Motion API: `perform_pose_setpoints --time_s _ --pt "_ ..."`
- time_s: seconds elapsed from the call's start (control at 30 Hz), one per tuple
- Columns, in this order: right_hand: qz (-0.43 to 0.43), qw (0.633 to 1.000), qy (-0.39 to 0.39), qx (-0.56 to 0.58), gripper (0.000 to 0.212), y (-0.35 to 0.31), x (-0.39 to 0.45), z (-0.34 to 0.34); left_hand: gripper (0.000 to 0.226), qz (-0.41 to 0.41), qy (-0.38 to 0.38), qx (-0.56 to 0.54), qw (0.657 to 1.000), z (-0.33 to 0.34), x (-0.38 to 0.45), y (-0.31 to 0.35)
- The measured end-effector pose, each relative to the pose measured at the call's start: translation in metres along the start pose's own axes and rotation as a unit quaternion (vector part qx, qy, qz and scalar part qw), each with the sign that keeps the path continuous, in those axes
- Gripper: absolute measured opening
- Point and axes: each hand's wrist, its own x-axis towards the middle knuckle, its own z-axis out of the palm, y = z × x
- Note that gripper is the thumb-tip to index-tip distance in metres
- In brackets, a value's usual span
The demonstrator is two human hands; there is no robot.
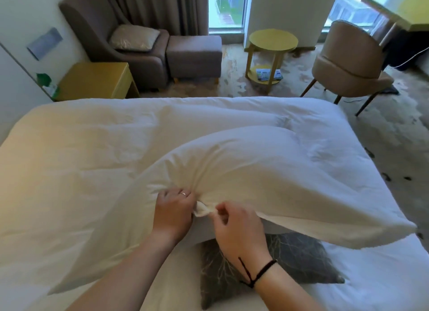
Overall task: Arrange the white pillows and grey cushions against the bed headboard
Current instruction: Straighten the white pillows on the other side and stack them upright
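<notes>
Both hands at the near edge of the pillow [243, 176]: left hand [173, 208] bunching its cloth, right hand [234, 227] pinching a corner tab, likely to lift it clear of the cushion [299, 259] lying beneath on the bed [81, 136]

Grey cushion [299, 259] partly hidden under white pillow [255, 171].

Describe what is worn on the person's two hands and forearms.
Both forearms are bare, with no sleeves in view. The left hand wears a thin ring on one finger. The right hand has no ring visible; a black cord bracelet circles its wrist, loose ends trailing.
</notes>
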Motion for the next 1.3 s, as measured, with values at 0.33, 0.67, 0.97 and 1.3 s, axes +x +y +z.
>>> perform_pose_setpoints --time_s 0.33,0.67,0.97,1.3 --pt "-0.162 0.889 -0.073 -0.422 0.019 -0.019 0.047 0.006 0.017 0.031 -0.008 -0.033 0.999 -0.015 -0.003 -0.018" --pt "-0.108 0.934 -0.091 -0.327 0.016 -0.141 0.103 -0.02 0.007 0.075 0.126 0.001 0.989 -0.118 0.041 -0.114" --pt "0.008 0.984 -0.1 -0.146 0.021 -0.244 0.111 0.007 0.02 0.042 0.152 0.008 0.987 -0.174 0.046 -0.196" --pt "0.157 0.963 -0.199 0.094 0.019 -0.255 0.045 0.188 0.047 -0.253 -0.147 -0.405 0.866 -0.115 -0.082 -0.245"
